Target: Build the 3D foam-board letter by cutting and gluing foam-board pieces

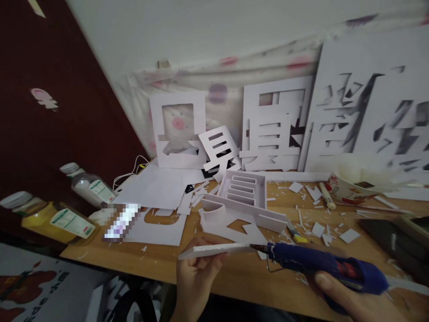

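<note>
My left hand point(197, 277) grips a thin white foam strip point(217, 251), held nearly level above the table's front edge. My right hand point(345, 295) is wrapped round a blue glue gun point(311, 259), whose dark nozzle points left and meets the strip's right end. Whether it touches is hard to tell. Just behind my hands lies a white foam-board character with raised side walls point(244, 205). A yellow-ended cutter point(296, 235) rests at its right.
Two bottles point(72, 221) point(92, 188) stand at the left beside white sheets point(150, 183). Cut-out boards point(278, 120) lean on the wall behind. A paper bowl point(351, 188), a dark flat object point(385, 241) and white scraps point(349, 235) lie at the right.
</note>
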{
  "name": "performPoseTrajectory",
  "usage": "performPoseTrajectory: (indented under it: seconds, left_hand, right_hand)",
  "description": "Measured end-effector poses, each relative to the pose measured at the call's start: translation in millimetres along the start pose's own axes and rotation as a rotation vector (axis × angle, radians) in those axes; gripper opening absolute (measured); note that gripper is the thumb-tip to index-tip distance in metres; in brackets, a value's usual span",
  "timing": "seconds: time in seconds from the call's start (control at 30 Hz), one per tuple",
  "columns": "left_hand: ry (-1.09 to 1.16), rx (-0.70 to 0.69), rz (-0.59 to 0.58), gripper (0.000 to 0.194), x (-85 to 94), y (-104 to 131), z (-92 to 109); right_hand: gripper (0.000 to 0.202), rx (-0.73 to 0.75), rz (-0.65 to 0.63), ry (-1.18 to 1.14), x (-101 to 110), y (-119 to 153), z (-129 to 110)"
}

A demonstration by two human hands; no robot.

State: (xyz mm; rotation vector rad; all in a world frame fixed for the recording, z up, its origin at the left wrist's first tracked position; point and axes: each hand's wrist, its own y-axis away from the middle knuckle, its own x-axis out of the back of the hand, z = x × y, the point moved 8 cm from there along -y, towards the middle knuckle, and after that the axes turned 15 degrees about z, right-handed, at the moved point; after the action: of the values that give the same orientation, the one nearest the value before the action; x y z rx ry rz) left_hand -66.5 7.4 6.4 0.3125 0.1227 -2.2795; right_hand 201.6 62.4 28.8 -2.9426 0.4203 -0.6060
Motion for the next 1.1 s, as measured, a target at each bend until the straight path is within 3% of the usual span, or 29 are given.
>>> performPoseTrajectory:
  seconds: [0.23,0.57,0.8,1.1]
  left_hand:
    - [-0.036,-0.001,0.036,0.029,7.4,1.4,3.2]
    - [0.004,0.057,0.106,0.034,22.2,-6.5,-6.4]
    - [0.053,0.063,0.144,0.034,27.5,-5.0,-7.2]
    - [0.016,0.08,0.122,0.037,42.6,-20.9,-20.5]
  right_hand:
    - [0.036,0.045,-0.066,0.027,1.1,-3.6,-11.4]
    - [0.042,0.071,-0.069,0.12,9.7,-9.8,4.1]
    - [0.047,0.027,-0.172,0.111,3.1,-8.6,7.2]
    - [0.036,0.041,-0.055,0.117,9.9,-12.4,-9.8]
